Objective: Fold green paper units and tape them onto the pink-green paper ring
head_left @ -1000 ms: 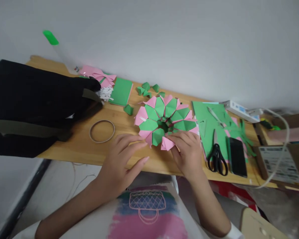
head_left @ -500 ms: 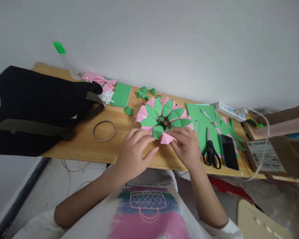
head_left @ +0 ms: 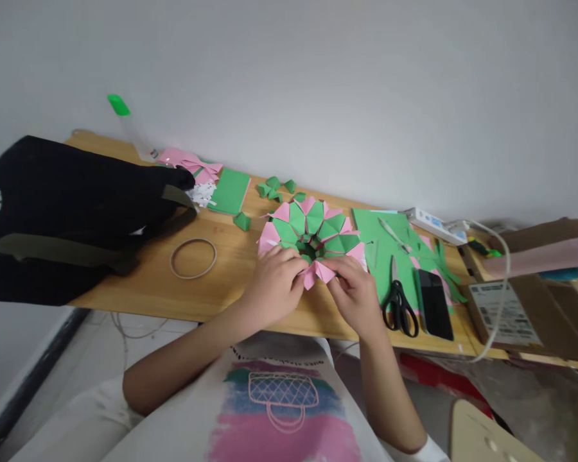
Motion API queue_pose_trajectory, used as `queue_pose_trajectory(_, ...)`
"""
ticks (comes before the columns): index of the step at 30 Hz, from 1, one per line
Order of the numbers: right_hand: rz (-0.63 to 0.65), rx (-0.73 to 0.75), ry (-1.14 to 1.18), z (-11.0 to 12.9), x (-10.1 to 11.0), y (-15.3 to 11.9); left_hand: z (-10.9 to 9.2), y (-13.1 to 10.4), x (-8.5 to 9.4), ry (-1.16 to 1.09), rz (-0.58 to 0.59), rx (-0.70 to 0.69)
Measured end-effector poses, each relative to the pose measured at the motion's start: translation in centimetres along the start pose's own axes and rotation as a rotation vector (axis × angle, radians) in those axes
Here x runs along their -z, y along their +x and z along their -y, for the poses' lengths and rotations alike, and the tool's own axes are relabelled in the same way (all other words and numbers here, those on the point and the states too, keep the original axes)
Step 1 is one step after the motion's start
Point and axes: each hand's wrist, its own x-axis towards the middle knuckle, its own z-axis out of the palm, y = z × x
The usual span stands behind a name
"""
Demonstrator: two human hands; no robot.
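A ring of folded green and pink paper pieces (head_left: 315,218) stands at the middle of the table, with a dark hole at its centre. My left hand (head_left: 278,285) grips the ring's near left edge, fingers bent and pressed together. At the near right edge, my right hand (head_left: 354,292) pinches the paper. Pink folded points (head_left: 319,273) stick out between the two hands. Behind the ring lie several small green folded pieces (head_left: 272,188), and one more green piece (head_left: 241,221) rests to its left.
Scissors (head_left: 399,305), a phone (head_left: 434,303) and green sheets (head_left: 373,224) lie right of the ring. A cardboard box (head_left: 525,314) and a power strip (head_left: 436,224) are farther right. To the left are a wooden hoop (head_left: 193,258) and a black bag (head_left: 77,212).
My left hand has closed from spread fingers onto the ring's near left edge. More pink paper shows between the hands. The view has shifted slightly.
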Motion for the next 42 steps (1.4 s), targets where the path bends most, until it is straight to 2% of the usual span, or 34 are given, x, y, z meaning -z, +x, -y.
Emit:
queue_pose_trajectory(7,0.045,-0.014,0.128,-0.4,1.0,-0.9,0.7,2.8,2.0,-0.083,0.237,-0.031)
queue_pose_trajectory(12,0.02,0.061,0.16,-0.4,1.4,-1.1,0.1,3.9,2.3,-0.118,0.319,-0.083)
queue_pose_trajectory(14,-0.001,0.09,0.161,-0.5,1.2,-1.2,-0.2,3.9,2.0,-0.115,0.301,-0.122)
queue_pose_trajectory(18,-0.058,0.095,0.146,-0.5,0.8,-1.6,-0.4,3.2,1.3,0.007,0.068,-0.131)
queue_pose_trajectory(20,-0.081,0.076,0.124,-0.3,0.6,-1.8,-0.3,2.6,1.2,0.08,0.027,-0.141)
queue_pose_trajectory(25,-0.102,0.005,0.14,0.1,0.4,-1.9,0.0,1.5,1.7,0.036,0.166,-0.214)
queue_pose_trajectory(33,-0.022,-0.031,0.11,0.2,0.8,-1.3,0.1,1.6,1.8,0.017,0.185,-0.265)
queue_pose_trajectory(37,0.039,-0.057,0.09,0.4,1.5,-1.2,0.4,2.2,2.0,0.029,0.211,-0.329)
queue_pose_trajectory(42,0.06,-0.132,0.043,0.5,2.5,-1.1,0.5,2.3,2.1,0.026,0.199,-0.328)
